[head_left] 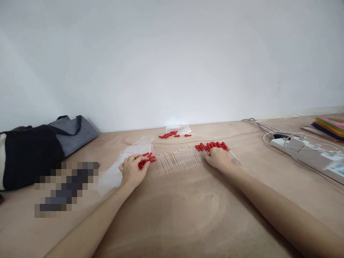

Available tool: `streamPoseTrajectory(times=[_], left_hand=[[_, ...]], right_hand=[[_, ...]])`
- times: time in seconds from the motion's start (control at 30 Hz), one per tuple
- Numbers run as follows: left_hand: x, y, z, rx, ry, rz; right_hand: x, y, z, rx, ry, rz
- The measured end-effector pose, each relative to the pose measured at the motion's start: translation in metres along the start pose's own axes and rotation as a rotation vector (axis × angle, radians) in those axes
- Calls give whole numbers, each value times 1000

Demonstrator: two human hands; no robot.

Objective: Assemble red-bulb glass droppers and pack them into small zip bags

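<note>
The left hand (133,170) is held just left of the row of clear tubes (185,157), its fingers bent over a small pile of red bulbs (151,158); whether one is pinched cannot be told. The right hand (219,158) is placed just right of the row, curled against the red-capped tubes (212,144), which are laid side by side there; its fingertips are hidden, so whether anything is grasped cannot be told. The row itself is spread flat on the surface (174,211), between both hands. Left of the row, a translucent plastic bag (110,177) is partly covered by the left hand. Behind the row, more red bulbs (167,135) are scattered beside thin white sticks (185,132). Well to its left, a black and striped bag (34,154) is seen, with a blurred dark object (67,188) nearer. Well to its right, a power strip (314,154) and stacked coloured sheets (329,126) are set.
</note>
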State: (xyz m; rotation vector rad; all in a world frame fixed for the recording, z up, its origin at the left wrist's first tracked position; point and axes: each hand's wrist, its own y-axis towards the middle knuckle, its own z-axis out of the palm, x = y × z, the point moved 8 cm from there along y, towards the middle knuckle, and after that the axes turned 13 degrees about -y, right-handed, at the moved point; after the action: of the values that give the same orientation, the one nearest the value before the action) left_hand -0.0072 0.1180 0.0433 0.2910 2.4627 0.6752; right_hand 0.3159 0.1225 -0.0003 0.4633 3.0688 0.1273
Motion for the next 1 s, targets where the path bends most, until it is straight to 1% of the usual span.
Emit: streamPoseTrajectory(times=[0.1, 0.2, 0.3, 0.4, 0.57, 0.7, 0.83, 0.9, 1.0], left_hand=[[2, 1, 0, 8, 28, -20], [5, 1, 0, 16, 56, -28], [7, 1, 2, 20, 104, -9], [5, 1, 5, 2, 180, 37], [-8, 3, 14, -1, 295, 187], [-12, 4, 21, 34, 340, 250], [-11, 5, 24, 42, 312, 263], [-10, 6, 24, 27, 252, 256], [-9, 7, 18, -28, 117, 242]], right_hand=[[2, -1, -2, 18, -14, 18], [4, -1, -4, 8, -26, 13], [7, -2, -9, -38, -51, -8], [16, -4, -16, -91, -54, -47], [32, 0, -10, 25, 0, -57], [37, 10, -6, 65, 3, -25], [39, 20, -3, 101, 22, -21], [41, 21, -2, 114, 38, -31], [42, 20, -4, 111, 68, -46]])
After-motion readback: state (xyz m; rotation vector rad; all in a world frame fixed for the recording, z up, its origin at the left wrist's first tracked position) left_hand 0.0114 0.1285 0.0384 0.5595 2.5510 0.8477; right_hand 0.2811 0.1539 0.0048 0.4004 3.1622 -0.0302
